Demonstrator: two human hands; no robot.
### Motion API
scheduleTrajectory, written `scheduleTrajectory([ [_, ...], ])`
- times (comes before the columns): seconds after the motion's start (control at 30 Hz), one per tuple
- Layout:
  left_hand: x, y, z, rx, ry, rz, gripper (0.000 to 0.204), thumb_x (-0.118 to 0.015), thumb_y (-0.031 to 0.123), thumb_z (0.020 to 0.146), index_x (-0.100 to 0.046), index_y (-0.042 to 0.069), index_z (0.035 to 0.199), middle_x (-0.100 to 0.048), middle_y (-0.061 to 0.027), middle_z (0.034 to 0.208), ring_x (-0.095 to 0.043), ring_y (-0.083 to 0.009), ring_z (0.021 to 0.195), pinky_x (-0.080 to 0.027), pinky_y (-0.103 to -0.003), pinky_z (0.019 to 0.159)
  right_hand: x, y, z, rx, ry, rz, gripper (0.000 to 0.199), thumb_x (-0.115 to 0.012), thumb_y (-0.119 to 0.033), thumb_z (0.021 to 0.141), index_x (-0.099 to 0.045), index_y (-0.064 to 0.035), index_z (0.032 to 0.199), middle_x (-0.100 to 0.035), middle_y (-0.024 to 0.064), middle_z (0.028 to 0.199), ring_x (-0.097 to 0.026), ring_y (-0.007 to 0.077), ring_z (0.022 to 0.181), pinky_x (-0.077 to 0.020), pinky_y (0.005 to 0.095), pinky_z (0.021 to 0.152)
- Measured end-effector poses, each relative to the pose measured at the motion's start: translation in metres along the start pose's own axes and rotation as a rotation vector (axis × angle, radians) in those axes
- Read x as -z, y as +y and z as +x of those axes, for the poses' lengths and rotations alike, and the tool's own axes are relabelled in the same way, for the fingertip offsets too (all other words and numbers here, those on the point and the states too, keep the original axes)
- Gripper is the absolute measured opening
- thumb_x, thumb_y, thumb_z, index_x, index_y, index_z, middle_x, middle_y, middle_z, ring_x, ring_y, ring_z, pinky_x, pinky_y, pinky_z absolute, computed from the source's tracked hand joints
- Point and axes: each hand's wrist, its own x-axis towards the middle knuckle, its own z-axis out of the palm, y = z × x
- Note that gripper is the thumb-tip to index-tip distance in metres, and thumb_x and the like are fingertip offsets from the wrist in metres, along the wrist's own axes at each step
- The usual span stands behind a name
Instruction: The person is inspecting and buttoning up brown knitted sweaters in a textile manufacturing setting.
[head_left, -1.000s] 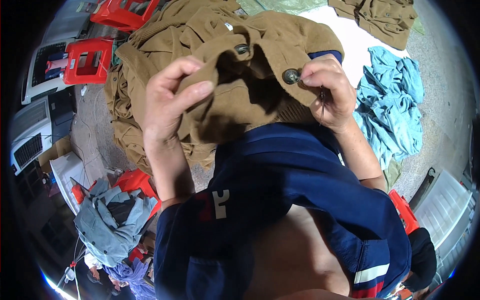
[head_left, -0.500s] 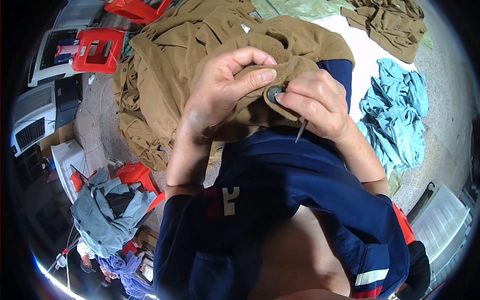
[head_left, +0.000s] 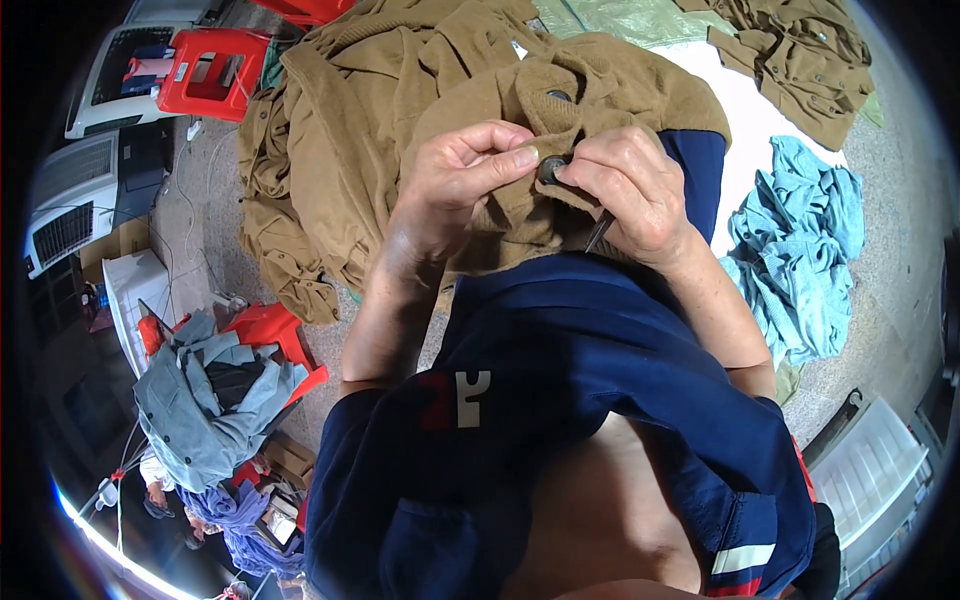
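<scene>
A brown garment (head_left: 350, 140) with dark round buttons is spread over my lap and beyond it. My left hand (head_left: 455, 180) pinches a fold of its cloth between thumb and forefinger, just left of a dark button (head_left: 551, 170). Thumb and forefinger of my right hand (head_left: 635, 195) are closed at that button's right edge. Out of the lower side of the right hand pokes the tip of a dark, pointed metal tool (head_left: 598, 232); its other end is hidden in the palm. Another button (head_left: 560, 95) shows farther up on the cloth.
Light blue clothes (head_left: 800, 250) lie heaped at the right, with more brown garments (head_left: 800, 60) at the far right. To the left stand a red stool (head_left: 210, 75) and white pet carriers (head_left: 80, 225). A grey-blue garment (head_left: 205, 400) is piled over a red stool at the near left.
Both hands, still on the cloth and button, have moved slightly closer together. The button has tilted and shows less of its face. The whole view has shifted a little.
</scene>
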Motion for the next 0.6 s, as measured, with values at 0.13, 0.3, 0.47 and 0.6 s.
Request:
scheduleTrajectory([
  [0.13,0.003,-0.006,0.0,-0.007,0.04,-0.074,0.015,-0.061,0.004,0.093,-0.062,-0.003,0.106,-0.065,-0.0048,0.091,-0.063,-0.0089,0.084,-0.05,-0.02,0.078,-0.002,-0.003,-0.001,0.024,-0.043,0.022,0.02,-0.07,-0.005,0.068,-0.066,-0.0032,0.087,-0.063,0.0069,0.085,-0.061,0.0209,0.071,-0.0499,0.0293,0.056],
  [0.3,-0.009,-0.003,-0.006,-0.121,0.135,0.222,0.014,-0.068,0.01,0.09,-0.066,-0.001,0.099,-0.067,-0.0003,0.088,-0.058,-0.005,0.081,-0.046,-0.02,0.075,-0.006,-0.005,-0.002,0.02,0.034,-0.006,0.019,-0.071,-0.004,0.067,-0.066,-0.0025,0.086,-0.063,0.0072,0.085,-0.061,0.0205,0.07,-0.0501,0.0287,0.056],
  [0.47,-0.018,0.004,-0.012,-0.264,0.172,0.571,0.014,-0.071,0.008,0.086,-0.068,0.0,0.096,-0.068,-0.0006,0.088,-0.058,-0.0041,0.082,-0.047,-0.021,0.074,-0.008,-0.01,-0.006,0.008,0.003,0.006,0.019,-0.073,-0.002,0.068,-0.064,-0.0011,0.085,-0.061,0.0074,0.082,-0.061,0.0202,0.069,-0.0503,0.0284,0.055],
  [0.6,-0.019,0.003,-0.015,-0.262,0.122,0.665,0.018,-0.074,0.003,0.081,-0.067,-0.001,0.098,-0.068,-0.0053,0.096,-0.064,-0.0115,0.09,-0.051,-0.025,0.078,-0.003,-0.014,-0.006,-0.141,-0.016,0.091,0.021,-0.074,0.0,0.071,-0.061,-0.0027,0.087,-0.06,0.0098,0.093,-0.063,0.0222,0.075,-0.0525,0.0314,0.058],
])
